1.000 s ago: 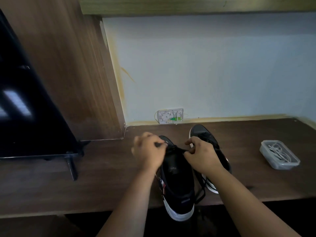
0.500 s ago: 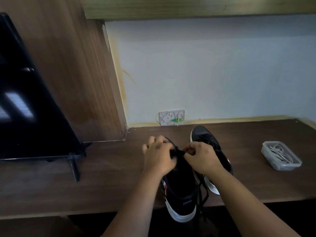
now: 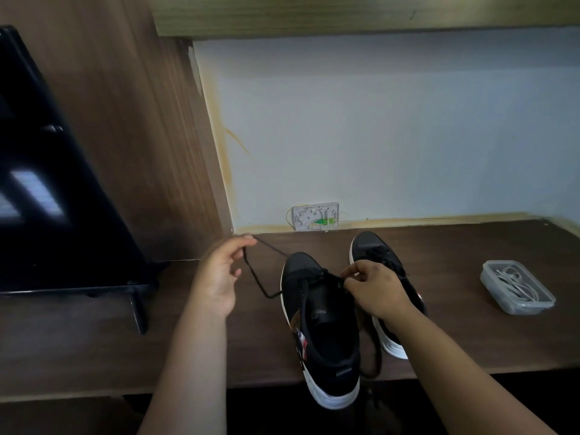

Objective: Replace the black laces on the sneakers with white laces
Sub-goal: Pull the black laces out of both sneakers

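Observation:
Two black sneakers with white soles stand on the dark wooden desk (image 3: pixel 94 350). The near sneaker (image 3: pixel 323 328) points away from me, its heel over the desk's front edge. My left hand (image 3: pixel 219 274) pinches one end of its black lace (image 3: pixel 255 274), drawn out to the left of the shoe. My right hand (image 3: pixel 373 290) pinches the lace at the shoe's upper eyelets, partly covering the far sneaker (image 3: pixel 373 249). White laces (image 3: pixel 514 285) lie in a clear plastic container (image 3: pixel 489 277) at the right.
A black monitor (image 3: pixel 47 189) on a stand fills the left side of the desk. A white wall box (image 3: pixel 315 216) with wires sits at the back wall behind the shoes. A wooden panel rises at the back left.
My left hand has moved away from the shoe to the left and up, pulling a length of black lace out. My right hand has stayed at the eyelets.

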Demonstrator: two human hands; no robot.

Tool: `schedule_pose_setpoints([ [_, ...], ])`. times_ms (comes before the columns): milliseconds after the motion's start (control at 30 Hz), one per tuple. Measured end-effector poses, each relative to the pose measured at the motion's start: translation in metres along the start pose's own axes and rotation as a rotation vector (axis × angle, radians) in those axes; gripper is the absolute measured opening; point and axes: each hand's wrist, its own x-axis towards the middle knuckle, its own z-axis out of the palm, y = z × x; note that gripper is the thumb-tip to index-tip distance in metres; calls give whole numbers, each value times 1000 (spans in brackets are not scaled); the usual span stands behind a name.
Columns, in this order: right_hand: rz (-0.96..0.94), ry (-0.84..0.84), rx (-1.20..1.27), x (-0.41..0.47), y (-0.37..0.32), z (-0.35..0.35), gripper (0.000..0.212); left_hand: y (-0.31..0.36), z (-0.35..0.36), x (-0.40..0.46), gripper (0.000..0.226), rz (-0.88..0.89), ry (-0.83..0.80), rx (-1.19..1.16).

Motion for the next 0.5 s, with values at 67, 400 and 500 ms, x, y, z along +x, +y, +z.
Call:
schedule_pose_setpoints([
  [67,18,-4,18,-1,-1,0,11,4,-14,4,13,-57,35,-152],
  [400,19,-8,1,-5,-8,0,12,-17,-20,5,39,-265,81,1323],
  [500,-11,-34,-9,-7,-8,1,12,-26,-8,0,53,-393,-42,1748],
])
